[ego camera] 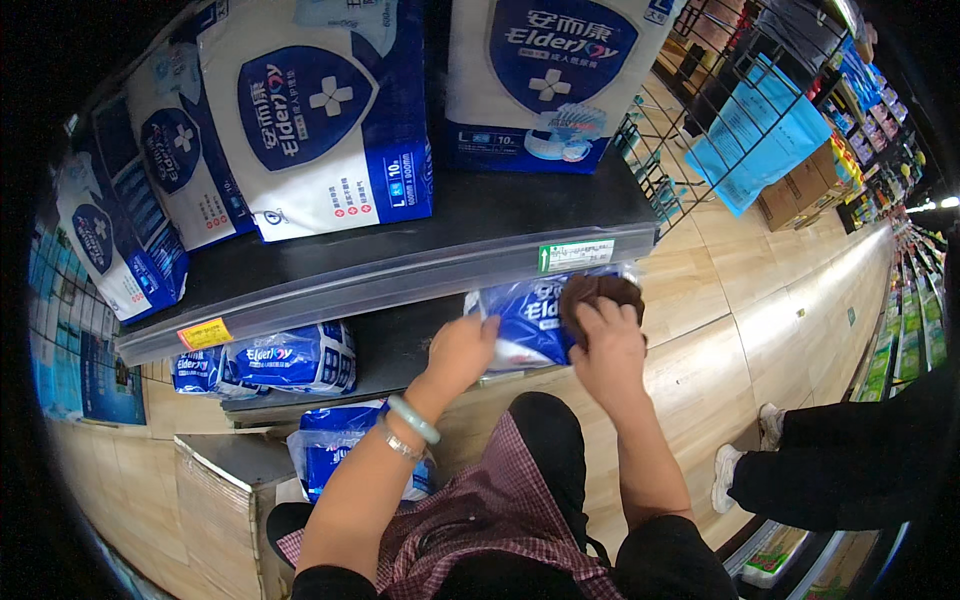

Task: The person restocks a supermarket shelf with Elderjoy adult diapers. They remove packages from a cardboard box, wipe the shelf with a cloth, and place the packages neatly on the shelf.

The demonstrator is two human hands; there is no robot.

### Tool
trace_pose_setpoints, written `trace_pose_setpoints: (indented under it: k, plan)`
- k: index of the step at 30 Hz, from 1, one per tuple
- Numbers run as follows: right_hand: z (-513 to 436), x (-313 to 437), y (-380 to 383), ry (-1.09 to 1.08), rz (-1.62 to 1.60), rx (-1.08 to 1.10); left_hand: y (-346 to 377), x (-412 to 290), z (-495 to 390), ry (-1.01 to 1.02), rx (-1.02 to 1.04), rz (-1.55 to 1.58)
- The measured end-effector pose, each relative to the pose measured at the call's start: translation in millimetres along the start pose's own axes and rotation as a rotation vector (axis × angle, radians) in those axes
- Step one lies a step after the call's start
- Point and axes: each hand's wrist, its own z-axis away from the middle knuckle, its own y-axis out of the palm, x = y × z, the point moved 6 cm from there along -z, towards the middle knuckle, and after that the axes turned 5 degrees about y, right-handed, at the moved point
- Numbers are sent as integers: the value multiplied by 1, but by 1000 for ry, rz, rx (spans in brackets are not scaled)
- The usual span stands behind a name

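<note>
Just below the upper shelf's front edge, a blue and white plastic pack of adult diapers lies at the lower shelf's right end. My left hand is at its left side, thumb and fingers on the plastic; how firmly they grip is unclear. A dark brown cloth is bunched in my right hand, pressed against the pack's right part. Two similar blue packs sit further left on the lower shelf. Another blue pack in clear plastic is partly hidden behind my left forearm.
Large Elderjoy packs stand on the black upper shelf. A cardboard box is at lower left. A wire grid with a light blue bag borders the shelf's right end. A person in black trousers stands at right.
</note>
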Motion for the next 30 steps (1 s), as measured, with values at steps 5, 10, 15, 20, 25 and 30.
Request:
trace_pose_setpoints:
  k: [5, 10, 15, 20, 25, 30]
  plan:
    - [46, 79, 5, -506, -309, 177, 8, 1, 77, 321, -39, 68]
    - [64, 22, -4, -339, -238, 179, 6, 26, 115, -132, 19, 102]
    - [63, -71, -50, 159, -170, 218, 18, -1, 108, 94, 13, 28]
    - [54, -77, -100, 98, -815, -112, 16, -12, 110, 160, 4, -96]
    - [13, 18, -59, -312, -288, -97, 17, -12, 116, 171, 10, -202]
    - [5, 20, -18, -227, -171, 161, 9, -11, 128, 208, -52, -188]
